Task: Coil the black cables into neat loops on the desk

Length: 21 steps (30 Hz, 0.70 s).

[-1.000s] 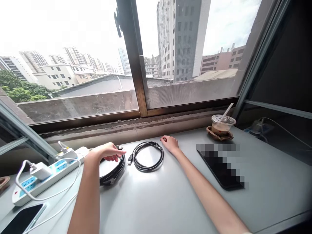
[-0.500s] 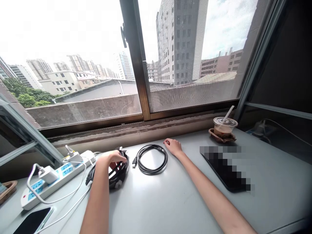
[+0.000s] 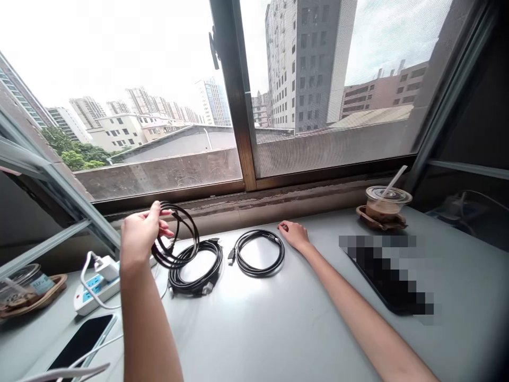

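Pinched in my left hand (image 3: pixel 145 231) is a coiled black cable (image 3: pixel 194 233), held up above the desk. Below and right of it lies a second coil of black cable (image 3: pixel 217 268), with its plug ends showing at the edges. A third black cable coil (image 3: pixel 260 275) lies flat in the middle, its dark plug at the coil's left side. My right hand (image 3: pixel 294 234) rests on the desk just right of that coil. Its fingers are curled, and whether anything is inside them is hidden.
A white power strip (image 3: pixel 85 303) with plugs and a phone (image 3: pixel 81 342) lie on the left. Behind them a cup in a carton holder (image 3: pixel 51 302) stands. On the right are a dark pixelated flat object (image 3: pixel 382 281) and an iced drink cup (image 3: pixel 377 207). A window (image 3: pixel 246 143) rises behind.
My left hand has lifted one cable coil up and left off the pile, leaving another coil on the desk. My right hand stays beside the middle coil. The view has turned slightly left.
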Tool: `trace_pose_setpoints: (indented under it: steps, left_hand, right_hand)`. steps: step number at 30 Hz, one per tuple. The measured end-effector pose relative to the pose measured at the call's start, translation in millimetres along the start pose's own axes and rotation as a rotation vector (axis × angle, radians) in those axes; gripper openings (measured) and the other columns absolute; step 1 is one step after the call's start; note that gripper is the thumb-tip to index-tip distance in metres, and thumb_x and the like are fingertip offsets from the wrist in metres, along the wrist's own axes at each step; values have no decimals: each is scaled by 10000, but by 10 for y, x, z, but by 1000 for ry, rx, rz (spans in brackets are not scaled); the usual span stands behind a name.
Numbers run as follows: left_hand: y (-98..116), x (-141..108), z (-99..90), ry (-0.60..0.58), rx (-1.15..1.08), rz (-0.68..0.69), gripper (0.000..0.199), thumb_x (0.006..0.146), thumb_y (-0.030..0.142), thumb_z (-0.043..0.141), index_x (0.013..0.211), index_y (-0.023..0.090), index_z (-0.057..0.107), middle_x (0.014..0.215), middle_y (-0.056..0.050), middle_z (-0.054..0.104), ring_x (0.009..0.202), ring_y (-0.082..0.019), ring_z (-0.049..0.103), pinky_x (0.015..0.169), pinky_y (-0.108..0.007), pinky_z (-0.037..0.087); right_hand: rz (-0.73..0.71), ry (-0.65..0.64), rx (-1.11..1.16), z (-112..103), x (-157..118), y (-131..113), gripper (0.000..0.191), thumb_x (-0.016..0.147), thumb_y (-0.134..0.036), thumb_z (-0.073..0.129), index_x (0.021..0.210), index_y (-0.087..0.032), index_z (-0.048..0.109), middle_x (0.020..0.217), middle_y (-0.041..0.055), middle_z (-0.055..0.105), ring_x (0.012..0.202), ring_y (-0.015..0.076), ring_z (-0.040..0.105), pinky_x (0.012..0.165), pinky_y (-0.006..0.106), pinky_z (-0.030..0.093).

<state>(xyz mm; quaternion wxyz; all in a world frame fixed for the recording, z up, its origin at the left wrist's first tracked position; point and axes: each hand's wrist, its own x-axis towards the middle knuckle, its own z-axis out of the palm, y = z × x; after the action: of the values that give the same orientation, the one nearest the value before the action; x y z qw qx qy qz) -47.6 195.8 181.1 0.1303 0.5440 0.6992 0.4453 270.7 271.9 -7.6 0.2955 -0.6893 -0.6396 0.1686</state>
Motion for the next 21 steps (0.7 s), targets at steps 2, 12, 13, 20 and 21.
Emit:
trace_pose_setpoints:
  steps: [2, 12, 13, 20, 21]
  left_hand:
    - [196, -115, 9, 56, -258, -11, 334, 863, 448, 436, 851, 143, 573, 494, 68, 417, 432, -79, 488, 494, -201, 408]
    - [776, -464, 453, -230, -717, 9, 315, 879, 426, 466, 991, 139, 533, 586, 33, 576, 535, -97, 581, 548, -197, 428]
    - [798, -500, 507, -240, -729, 29, 328, 850, 444, 511, 967, 139, 542, 622, 19, 604, 582, -102, 598, 579, -195, 443]
    - [880, -715, 667, -269, -738, 93, 328, 729, 469, 653, 870, 179, 593, 809, -2, 636, 553, -84, 552, 469, -188, 422]
    - [880, -719, 661, -263, -731, 128, 316, 744, 472, 639, 841, 173, 604, 813, -9, 639, 583, -87, 569, 504, -189, 442]
  right_hand:
    - [20, 4, 31, -19, -4, 5, 206, 847, -297, 502, 896, -252, 697, 892, 21, 711, 901, 209, 632, 750, 293, 424]
    - [-109, -16, 330, -795, -211, -806, 520, 896, -575, 319, 966, -225, 698, 822, 17, 699, 618, 109, 625, 601, 211, 438]
    - [-192, -54, 382, -875, -309, -961, 584, 894, -614, 276, 936, -223, 708, 815, 17, 696, 660, 117, 634, 605, 208, 439]
    - [-740, -411, 755, -1120, -898, -1506, 464, 881, -534, 448, 870, -137, 688, 797, 41, 660, 760, 157, 610, 675, 255, 458]
    - [-745, -414, 791, -1148, -925, -1505, 441, 884, -514, 460, 875, -134, 683, 791, 41, 659, 748, 150, 614, 675, 252, 468]
